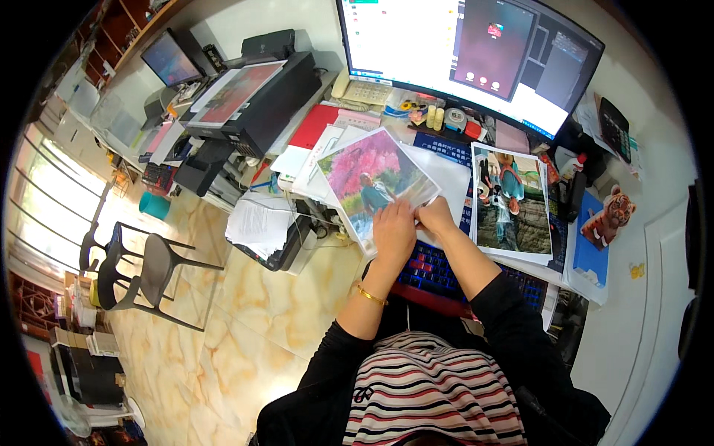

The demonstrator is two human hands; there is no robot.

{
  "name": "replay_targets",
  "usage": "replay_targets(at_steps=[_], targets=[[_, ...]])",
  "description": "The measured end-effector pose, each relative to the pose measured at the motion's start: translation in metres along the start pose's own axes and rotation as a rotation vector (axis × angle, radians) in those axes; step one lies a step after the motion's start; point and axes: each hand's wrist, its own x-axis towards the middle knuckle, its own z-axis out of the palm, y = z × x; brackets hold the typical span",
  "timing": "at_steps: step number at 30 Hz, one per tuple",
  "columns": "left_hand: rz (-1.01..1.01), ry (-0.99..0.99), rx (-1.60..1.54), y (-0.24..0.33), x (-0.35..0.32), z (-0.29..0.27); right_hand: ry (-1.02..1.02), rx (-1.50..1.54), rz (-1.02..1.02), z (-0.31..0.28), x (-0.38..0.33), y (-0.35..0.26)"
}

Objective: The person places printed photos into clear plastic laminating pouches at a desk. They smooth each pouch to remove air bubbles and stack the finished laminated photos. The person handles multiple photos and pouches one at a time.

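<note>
A large photo print [355, 165] of pink blossoms and a person in teal lies tilted over loose white papers at the desk's front edge. My left hand [394, 229], with a gold bracelet at the wrist, is closed over the print's near edge, fingers on its picture side and thumb hidden. Close beside it, my right hand [434, 216] pinches the print near its right corner; the fingertips are partly hidden. Below my hands is a black keyboard [428, 269] with lit keys. Right of my right hand, another photo print [513, 223] of people by rocks tops a stack of sheets.
A wide monitor [416, 44] stands behind the desk. To the left are a black printer [256, 111] with a print on top, a corded phone [366, 92] and a paper-topped machine [260, 230]. A tiger figure [608, 215] and blue folder [591, 256] sit right; chairs [160, 267] stand left.
</note>
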Motion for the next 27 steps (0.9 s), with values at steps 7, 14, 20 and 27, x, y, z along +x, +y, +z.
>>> replay_targets(at_steps=[7,14,20,27], targets=[[-0.046,-0.032,0.032,0.003,0.002,0.003,-0.005,-0.047,-0.047,-0.003,0.011,0.013],[-0.008,0.084,-0.011,0.008,-0.005,0.006,-0.032,0.043,-0.03,-0.001,0.013,0.011],[-0.019,0.055,-0.055,0.008,-0.005,0.005,-0.014,0.085,-0.055,0.002,0.006,0.006],[-0.08,-0.025,-0.073,0.011,-0.006,0.008,-0.032,0.047,-0.03,-0.003,0.004,0.002]])
